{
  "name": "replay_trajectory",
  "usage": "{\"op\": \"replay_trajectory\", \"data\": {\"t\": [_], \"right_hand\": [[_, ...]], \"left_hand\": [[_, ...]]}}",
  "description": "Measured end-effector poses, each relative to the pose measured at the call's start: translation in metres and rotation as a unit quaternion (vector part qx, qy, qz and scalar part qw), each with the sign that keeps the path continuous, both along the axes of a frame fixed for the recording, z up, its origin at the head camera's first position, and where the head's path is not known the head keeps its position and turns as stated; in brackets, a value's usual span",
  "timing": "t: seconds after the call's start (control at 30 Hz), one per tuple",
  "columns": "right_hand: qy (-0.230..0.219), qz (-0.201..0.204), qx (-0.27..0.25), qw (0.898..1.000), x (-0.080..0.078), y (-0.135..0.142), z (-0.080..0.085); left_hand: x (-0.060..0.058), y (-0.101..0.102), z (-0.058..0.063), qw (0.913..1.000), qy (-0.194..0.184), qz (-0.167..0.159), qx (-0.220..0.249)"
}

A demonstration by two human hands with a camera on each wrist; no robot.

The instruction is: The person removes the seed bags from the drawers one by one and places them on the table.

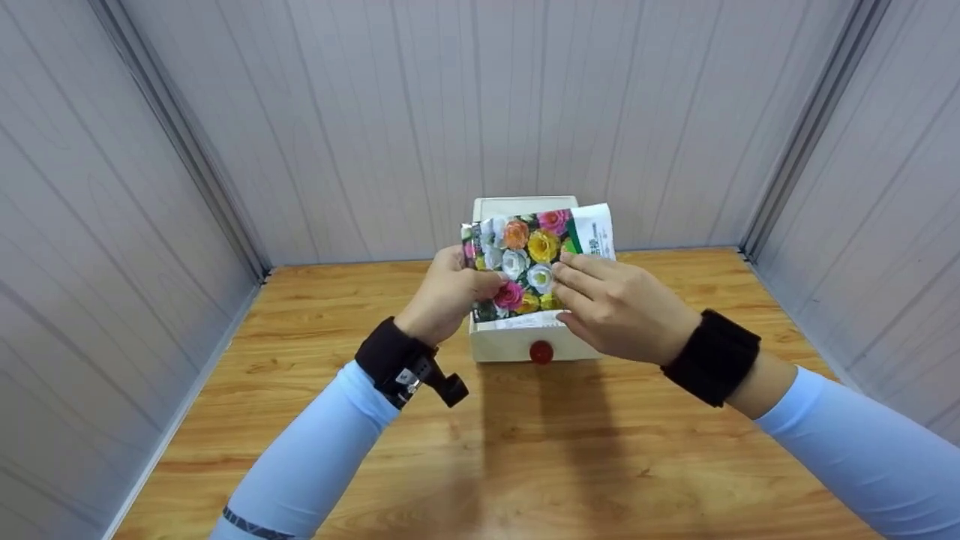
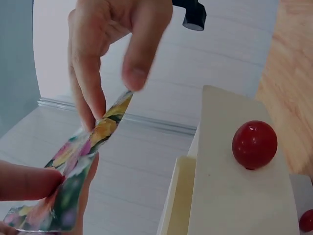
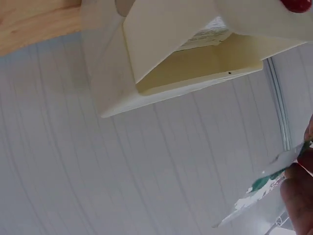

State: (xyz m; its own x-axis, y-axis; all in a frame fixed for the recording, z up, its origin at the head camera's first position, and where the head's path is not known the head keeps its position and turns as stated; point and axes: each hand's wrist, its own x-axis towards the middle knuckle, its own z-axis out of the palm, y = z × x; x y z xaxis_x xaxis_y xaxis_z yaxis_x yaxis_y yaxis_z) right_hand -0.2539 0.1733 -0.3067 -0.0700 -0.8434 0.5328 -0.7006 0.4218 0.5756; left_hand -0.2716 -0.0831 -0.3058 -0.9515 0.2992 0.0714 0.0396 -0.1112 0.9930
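Note:
A flower-printed packet (image 1: pixel 517 255), with bright blooms and a white end, is held above a cream drawer box (image 1: pixel 525 204). My left hand (image 1: pixel 446 289) grips its left side, thumb on the printed face and fingers behind. Across the right part of that face rest the extended fingers of my right hand (image 1: pixel 619 300); its thumb is by the lower edge. Below the packet, a drawer (image 2: pixel 234 196) with a red knob (image 2: pixel 254 145) is pulled out. Inside that drawer, the right wrist view shows a white printed piece (image 3: pixel 208 34), partly hidden.
The box stands on a wood-grain table (image 1: pixel 337 322) near the pale panelled back wall (image 1: pixel 420 112). Side walls rise at left and right. A second red knob (image 2: pixel 306 221) shows below the pulled-out drawer in the left wrist view.

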Motion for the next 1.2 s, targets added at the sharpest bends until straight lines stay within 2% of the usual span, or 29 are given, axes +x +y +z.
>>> {"op": "replay_trajectory", "data": {"t": [0.1,0.23,0.43,0.53,0.63,0.73,0.9,0.97,1.03,1.2], "right_hand": [[-0.025,0.003,-0.023,0.999,0.000,0.001,0.008],[-0.059,-0.005,-0.062,0.996,-0.002,0.004,0.018],[-0.108,-0.033,-0.077,0.991,-0.005,0.007,0.025],[-0.151,-0.047,-0.082,0.984,-0.004,0.009,0.025],[-0.195,-0.048,-0.096,0.975,-0.004,0.012,0.024],[-0.233,-0.034,-0.111,0.966,-0.004,0.014,0.025],[-0.292,-0.002,-0.124,0.948,-0.006,0.018,0.026],[-0.299,0.017,-0.129,0.945,-0.008,0.020,0.025],[-0.294,0.039,-0.135,0.945,-0.009,0.022,0.023],[-0.260,0.079,-0.154,0.950,-0.011,0.024,0.020]], "left_hand": [[0.002,-0.002,0.000,0.9996,0.017,-0.002,-0.023],[0.005,-0.002,0.003,0.9957,0.065,-0.014,-0.064],[0.007,-0.003,0.002,0.9856,0.127,-0.012,-0.111],[0.008,-0.004,0.002,0.9759,0.173,-0.011,-0.132],[0.009,-0.003,0.001,0.9585,0.237,-0.018,-0.157],[0.009,-0.002,-0.002,0.9348,0.301,-0.017,-0.187],[0.011,-0.004,-0.006,0.8857,0.389,-0.004,-0.254],[0.011,-0.005,-0.007,0.8686,0.414,-0.006,-0.272],[0.011,-0.005,-0.007,0.8583,0.431,-0.007,-0.279],[0.009,-0.002,-0.006,0.8477,0.456,0.002,-0.271]]}}
